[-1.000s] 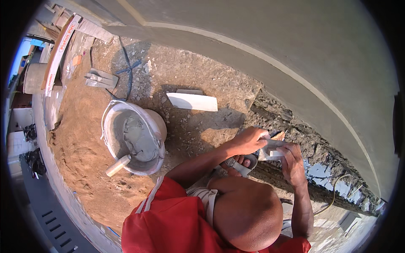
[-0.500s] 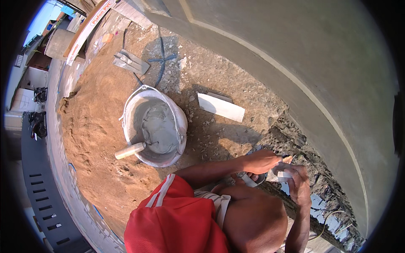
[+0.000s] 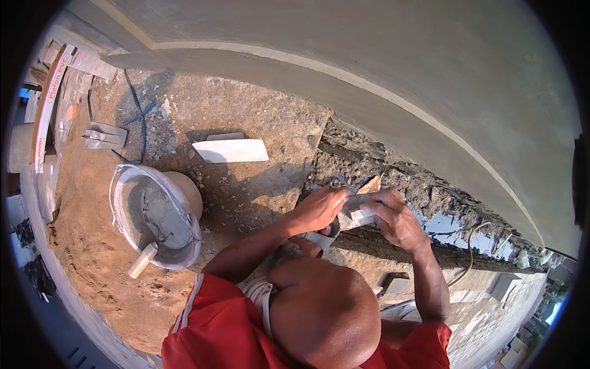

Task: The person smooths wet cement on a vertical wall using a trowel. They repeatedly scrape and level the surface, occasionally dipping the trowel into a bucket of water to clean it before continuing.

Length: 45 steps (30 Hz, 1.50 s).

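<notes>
My left hand (image 3: 313, 209) and my right hand (image 3: 396, 224) meet over the muddy trench, fingers closed on a flat grey piece (image 3: 359, 200) with a pale block (image 3: 362, 214) on it; its exact kind is unclear. Below them my sandalled foot (image 3: 329, 237) is partly hidden, near my bent bare knee (image 3: 319, 307). To the left stands a white bucket (image 3: 184, 187) of grey paste, a light-handled tool (image 3: 144, 258) resting on its rim. A white board (image 3: 230, 150) lies on the dirt beyond my hands.
A grey plastered wall (image 3: 430, 61) curves along the top and right above a wet trench (image 3: 442, 227). At the back left are a metal trowel (image 3: 104, 135), a blue cord (image 3: 138, 117) and a long printed board (image 3: 52, 104). A thin hose (image 3: 473, 252) lies at the right.
My view has swung, shifting the bucket and ground leftward in the picture. Both hands still hold the grey piece together; it now sits higher in the picture.
</notes>
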Each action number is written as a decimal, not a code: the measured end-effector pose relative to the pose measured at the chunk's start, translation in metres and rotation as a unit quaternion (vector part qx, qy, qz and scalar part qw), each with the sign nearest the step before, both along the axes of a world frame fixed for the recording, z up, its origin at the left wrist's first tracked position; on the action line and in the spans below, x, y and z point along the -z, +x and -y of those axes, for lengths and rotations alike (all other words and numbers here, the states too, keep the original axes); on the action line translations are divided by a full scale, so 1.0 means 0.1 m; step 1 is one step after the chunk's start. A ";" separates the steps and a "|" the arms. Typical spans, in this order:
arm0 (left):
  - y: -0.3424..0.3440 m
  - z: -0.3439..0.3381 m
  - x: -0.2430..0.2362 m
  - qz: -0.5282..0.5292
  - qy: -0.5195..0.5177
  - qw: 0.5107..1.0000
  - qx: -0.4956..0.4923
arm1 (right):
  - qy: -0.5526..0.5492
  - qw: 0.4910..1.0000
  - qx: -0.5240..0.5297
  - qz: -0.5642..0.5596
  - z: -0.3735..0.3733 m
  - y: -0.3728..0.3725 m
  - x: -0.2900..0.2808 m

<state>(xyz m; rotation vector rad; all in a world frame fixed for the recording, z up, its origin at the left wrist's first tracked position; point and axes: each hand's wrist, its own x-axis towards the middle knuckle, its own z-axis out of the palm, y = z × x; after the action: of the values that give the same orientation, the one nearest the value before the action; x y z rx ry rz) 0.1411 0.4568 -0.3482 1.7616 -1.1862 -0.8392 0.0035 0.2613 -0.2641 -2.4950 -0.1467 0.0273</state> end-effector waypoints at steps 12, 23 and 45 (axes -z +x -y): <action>0.22 0.06 0.07 0.044 -0.050 0.992 -0.104 | 0.009 1.000 0.011 -0.023 -0.03 -0.04 0.02; 0.09 0.03 -0.08 0.101 0.024 0.993 -0.064 | 0.032 0.997 0.071 -0.023 0.05 -0.14 0.28; -0.21 0.14 0.01 0.039 0.047 0.975 -0.214 | -0.124 0.992 0.031 0.020 -0.19 -0.08 0.31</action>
<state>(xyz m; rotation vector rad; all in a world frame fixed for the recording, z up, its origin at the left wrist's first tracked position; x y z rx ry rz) 0.1199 0.4424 -0.3490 2.0440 -0.7772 -0.5773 -0.0044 0.2806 -0.2949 -2.7484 -0.0865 -0.0311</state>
